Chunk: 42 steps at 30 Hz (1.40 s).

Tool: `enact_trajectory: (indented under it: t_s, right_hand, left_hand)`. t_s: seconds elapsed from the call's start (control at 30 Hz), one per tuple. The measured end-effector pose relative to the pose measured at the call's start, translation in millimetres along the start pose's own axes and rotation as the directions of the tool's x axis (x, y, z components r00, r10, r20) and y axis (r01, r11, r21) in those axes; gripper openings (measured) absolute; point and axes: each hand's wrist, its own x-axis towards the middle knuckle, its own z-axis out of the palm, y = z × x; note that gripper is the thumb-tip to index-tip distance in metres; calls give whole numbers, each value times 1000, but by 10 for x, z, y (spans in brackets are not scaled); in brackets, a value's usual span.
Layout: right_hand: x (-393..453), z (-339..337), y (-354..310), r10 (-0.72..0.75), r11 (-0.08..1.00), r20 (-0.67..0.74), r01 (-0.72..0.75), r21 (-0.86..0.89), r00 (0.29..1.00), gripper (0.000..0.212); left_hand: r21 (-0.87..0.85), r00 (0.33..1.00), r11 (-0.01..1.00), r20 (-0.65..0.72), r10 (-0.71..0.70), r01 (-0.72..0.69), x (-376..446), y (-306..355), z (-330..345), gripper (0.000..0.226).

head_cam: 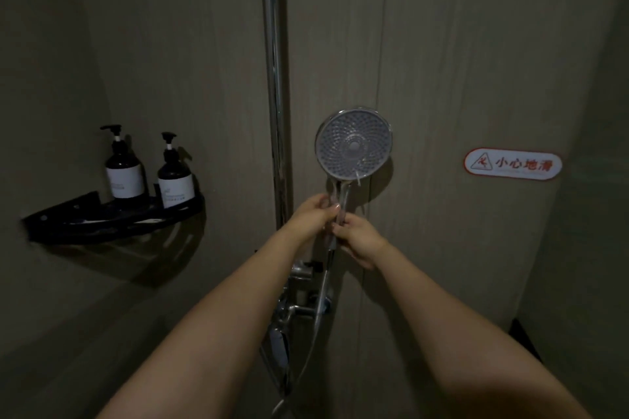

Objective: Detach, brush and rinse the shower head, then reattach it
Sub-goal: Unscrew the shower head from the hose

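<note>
A round chrome shower head with a grey nozzle face points toward me, upright in front of the wall. My left hand grips the upper part of its handle. My right hand holds the lower end of the handle, where the metal hose joins it. The hose hangs down from there toward the mixer valve. The vertical chrome riser rail runs up the wall just left of the head.
A black corner shelf on the left wall carries two dark pump bottles. A red-and-white slippery-floor sign is stuck on the wall at right. The room is dim.
</note>
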Motion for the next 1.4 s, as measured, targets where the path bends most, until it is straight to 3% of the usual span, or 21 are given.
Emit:
enact_trajectory:
  t_s: [0.1,0.23,0.4,0.53,0.7,0.83,0.97,1.07,1.23,1.4]
  right_hand:
    - [-142,88,-142,79,995,158,-87,45,984,23]
    - [-260,333,-244,51,993,235,-75,93,971,19]
    - [-306,807,-305,10,984,274,-58,166,962,17]
    - [-297,1153,-247,95,994,370,-109,18,924,13]
    - [-394,1615,-84,245,967,455,-179,-183,856,24]
    - [-405,1916,5,277,952,564,-301,-52,778,28]
    - [-434,2141,-50,291,890,675,-451,70,678,30]
    - [-484,2227,-104,321,889,705,-458,6,632,33]
    - [-495,2368,-100,302,933,656,-355,-55,692,33]
    - [-474,2381,-183,265,962,556,-180,-205,788,37]
  left_hand:
    - [68,1000,997,-1,-30,30,-97,56,-99,22]
    - [-27,997,1000,-70,-12,10,-254,125,-281,19]
    - [-241,959,967,-284,14,-86,-487,217,-535,23]
    - [-307,897,938,-441,12,-163,-673,243,-941,24]
    - [-396,817,882,-577,-24,-254,-959,223,-1465,23]
    - [-493,800,812,-597,-56,-312,-1233,155,-1800,17]
    - [-630,824,691,-560,-89,-354,-1351,122,-1924,47]
    - [-650,815,672,-567,-119,-354,-1377,107,-1997,50]
    - [-560,703,745,-690,-175,-363,-1342,130,-2050,25]
    - [-533,615,753,-757,-220,-387,-1269,128,-2052,30]
